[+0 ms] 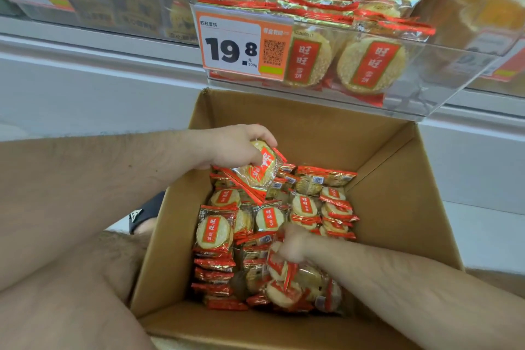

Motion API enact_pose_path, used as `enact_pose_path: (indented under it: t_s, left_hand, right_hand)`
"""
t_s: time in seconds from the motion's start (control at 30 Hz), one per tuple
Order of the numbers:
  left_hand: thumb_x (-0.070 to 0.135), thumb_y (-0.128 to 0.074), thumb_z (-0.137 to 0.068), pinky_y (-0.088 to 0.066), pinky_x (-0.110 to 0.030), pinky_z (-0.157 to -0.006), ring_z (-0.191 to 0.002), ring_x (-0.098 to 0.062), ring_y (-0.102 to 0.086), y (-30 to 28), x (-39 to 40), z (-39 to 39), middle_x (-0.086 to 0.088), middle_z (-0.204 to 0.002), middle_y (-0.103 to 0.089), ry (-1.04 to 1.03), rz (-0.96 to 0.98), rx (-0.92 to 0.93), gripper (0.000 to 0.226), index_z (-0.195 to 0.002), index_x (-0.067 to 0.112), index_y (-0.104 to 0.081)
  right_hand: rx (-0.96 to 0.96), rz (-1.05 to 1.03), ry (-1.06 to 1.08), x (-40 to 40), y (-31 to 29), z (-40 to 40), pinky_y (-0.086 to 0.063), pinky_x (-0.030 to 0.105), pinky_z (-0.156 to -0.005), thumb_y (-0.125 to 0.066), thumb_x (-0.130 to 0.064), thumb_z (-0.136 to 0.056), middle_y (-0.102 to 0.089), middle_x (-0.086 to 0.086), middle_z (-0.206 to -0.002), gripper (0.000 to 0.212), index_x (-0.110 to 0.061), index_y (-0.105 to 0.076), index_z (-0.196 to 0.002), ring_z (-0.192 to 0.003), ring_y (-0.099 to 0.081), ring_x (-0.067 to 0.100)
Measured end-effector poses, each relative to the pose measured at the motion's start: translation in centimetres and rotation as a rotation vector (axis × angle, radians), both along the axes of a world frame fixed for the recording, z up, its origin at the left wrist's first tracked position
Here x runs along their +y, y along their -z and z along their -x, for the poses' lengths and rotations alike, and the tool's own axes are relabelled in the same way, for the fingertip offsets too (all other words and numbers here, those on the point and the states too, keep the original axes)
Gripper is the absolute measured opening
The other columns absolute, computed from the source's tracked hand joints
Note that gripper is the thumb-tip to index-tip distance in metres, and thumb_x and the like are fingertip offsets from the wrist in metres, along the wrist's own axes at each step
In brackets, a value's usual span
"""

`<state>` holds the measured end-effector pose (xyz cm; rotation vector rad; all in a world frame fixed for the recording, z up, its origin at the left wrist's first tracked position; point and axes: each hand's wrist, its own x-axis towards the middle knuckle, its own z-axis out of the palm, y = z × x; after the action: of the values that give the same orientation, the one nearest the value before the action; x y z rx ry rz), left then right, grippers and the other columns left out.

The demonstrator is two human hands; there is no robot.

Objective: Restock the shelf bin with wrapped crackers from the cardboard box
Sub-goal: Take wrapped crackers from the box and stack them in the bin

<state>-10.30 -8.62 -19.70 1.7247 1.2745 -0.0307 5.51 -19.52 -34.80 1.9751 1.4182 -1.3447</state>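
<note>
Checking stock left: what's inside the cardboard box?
The cardboard box holds wrapped crackers, stacked and loose. The left hand grips some; the blurred right hand reaches in. Lower layers and the bottom are covered.

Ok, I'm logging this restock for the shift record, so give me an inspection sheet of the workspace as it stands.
Surface: cardboard box open, below the shelf.
Job's things: wrapped crackers part-fill the box; clear bin above is heaped with more.
Clutter: nothing seen.
Hands: left hand grips a handful of packs over the box; right hand is blurred, down among packs.
Cables: nothing seen.
Surroundings: price tag reads 19.8; neighbouring bins blurred; a dark shoe beside the box.
</note>
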Motion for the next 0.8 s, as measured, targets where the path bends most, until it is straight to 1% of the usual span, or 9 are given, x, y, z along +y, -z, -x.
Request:
enact_pose_path:
  t_s: [0.1, 0.2, 0.27, 0.33, 0.47, 0.6, 0.63, 0.7, 0.8]
  left_hand:
    - [0.023, -0.056, -0.094, -0.041, -0.025, -0.064, -0.079, -0.011, -0.057, -0.2, 0.1, 0.1, 0.009, -0.109, -0.057, -0.021, -0.046, -0.054, 0.028, -0.114, 0.043, -0.057]
    - [0.04, -0.046, -0.1, -0.041, -0.026, -0.085, -0.109, -0.008, -0.053, -0.8, 0.0, 0.0, 0.012, -0.124, -0.056, -0.049, -0.054, -0.134, 0.022, -0.12, 0.041, -0.056]
    - [0.052, -0.042, -0.096, -0.042, -0.033, -0.098, -0.118, -0.01, -0.052, -1.3, -0.2, -0.2, 0.015, -0.125, -0.056, -0.071, -0.032, -0.192, 0.027, -0.116, 0.042, -0.057]
    - [0.058, -0.038, -0.088, -0.044, -0.043, -0.103, -0.119, -0.012, -0.054, -1.9, -0.6, -0.4, 0.017, -0.123, -0.058, -0.082, -0.033, -0.257, 0.033, -0.11, 0.046, -0.059]
    - [0.054, -0.027, -0.102, -0.052, -0.036, -0.092, -0.104, -0.011, -0.065, -3.2, -1.7, -1.6, 0.012, -0.116, -0.065, -0.112, 0.027, -0.409, 0.039, -0.111, 0.04, -0.063]
    - [0.079, -0.05, -0.078, -0.042, -0.045, -0.106, -0.122, -0.016, -0.057, -4.3, -2.5, -2.9, 0.005, -0.132, -0.061, -0.116, 0.134, -0.562, 0.072, -0.132, 0.031, -0.051]
    - [0.073, -0.061, -0.075, -0.041, -0.044, -0.107, -0.122, -0.015, -0.056, -4.5, -2.6, -3.2, 0.006, -0.133, -0.059, -0.098, 0.101, -0.588, 0.072, -0.134, 0.034, -0.049]
    - [0.043, -0.076, -0.08, -0.05, -0.034, -0.089, -0.096, -0.008, -0.06, -5.1, -2.6, -3.7, 0.006, -0.113, -0.065, -0.076, -0.024, -0.607, 0.054, -0.126, 0.04, -0.049]
    - [0.017, -0.075, -0.084, -0.054, -0.038, -0.072, -0.073, -0.013, -0.059, -6.6, -2.8, -4.0, 0.004, -0.1, -0.065, -0.045, -0.133, -0.628, 0.061, -0.126, 0.049, -0.043]
  right_hand:
    - [0.198, -0.153, 0.383, 1.5, -5.0, -3.1, -0.046, 0.025, -0.072, -0.073, -0.018, -0.087, -0.061, 0.0, -0.103, 0.045, -0.014, -0.052, -0.127, -0.089, -0.056, 0.013]
    - [0.409, -0.195, 0.698, 2.2, -10.3, -5.5, -0.043, 0.028, -0.067, -0.071, -0.015, -0.088, -0.073, 0.005, -0.098, 0.023, -0.013, -0.063, -0.109, -0.083, -0.063, 0.017]
    - [0.489, -0.265, 0.745, 2.1, -13.3, -6.8, -0.04, 0.029, -0.063, -0.069, -0.014, -0.089, -0.074, 0.002, -0.088, 0.006, -0.015, -0.065, -0.093, -0.076, -0.061, 0.016]
    - [0.559, -0.328, 0.74, 1.7, -15.7, -7.7, -0.034, 0.028, -0.058, -0.068, -0.014, -0.089, -0.068, 0.004, -0.084, 0.011, -0.014, -0.058, -0.088, -0.07, -0.051, 0.015]
    - [0.74, -0.382, 0.697, 1.1, -18.7, -7.7, -0.037, 0.028, -0.061, -0.067, -0.011, -0.089, -0.064, 0.01, -0.093, 0.014, -0.014, -0.056, -0.097, -0.076, -0.051, 0.018]
    - [0.8, -0.45, 0.728, 1.5, -20.2, -6.4, -0.044, 0.026, -0.061, -0.069, -0.008, -0.088, -0.064, 0.01, -0.089, 0.016, -0.014, -0.055, -0.088, -0.074, -0.055, 0.017]
    - [0.799, -0.49, 0.747, 1.6, -20.6, -6.2, -0.046, 0.026, -0.059, -0.071, -0.008, -0.087, -0.064, 0.01, -0.087, 0.017, -0.014, -0.055, -0.086, -0.072, -0.056, 0.017]
    - [0.761, -0.579, 0.741, 1.8, -21.4, -6.0, -0.05, 0.026, -0.057, -0.074, -0.01, -0.085, -0.063, 0.009, -0.078, 0.02, -0.012, -0.054, -0.084, -0.066, -0.057, 0.015]
    - [0.627, -0.724, 0.638, 1.7, -22.7, -6.3, -0.052, 0.032, -0.059, -0.081, -0.024, -0.078, -0.063, 0.007, -0.068, 0.032, -0.014, -0.051, -0.079, -0.061, -0.059, 0.017]
